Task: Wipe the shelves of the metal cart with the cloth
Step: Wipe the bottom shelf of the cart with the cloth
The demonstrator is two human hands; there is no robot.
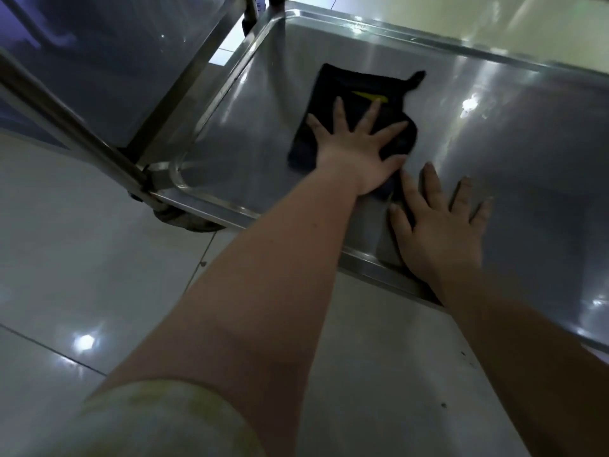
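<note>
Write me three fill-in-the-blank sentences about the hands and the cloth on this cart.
1. The left hand presses flat on the cloth, whose stripe is ____.
2. The right hand lies flat on the bare shelf, holding ____.
3. Apart from the stripe, the cloth is ____.
Missing words: yellow; nothing; black.

The flat rectangular black fabric cloth (333, 90) is plain except for a short bright yellow stripe (369, 96) near its far edge. Around the cloth, the silver-grey steel tray shelf (494, 133) carries white glare patches. Left of the cloth, the upper steel shelf (108, 61) looks blue-violet. Nearer than the cloth, the glossy floor tiles (82, 258) are pale grey-white with thin dark joint lines, and the short fabric sleeve (158, 423) is cream with faint yellow-green blotches.
</note>
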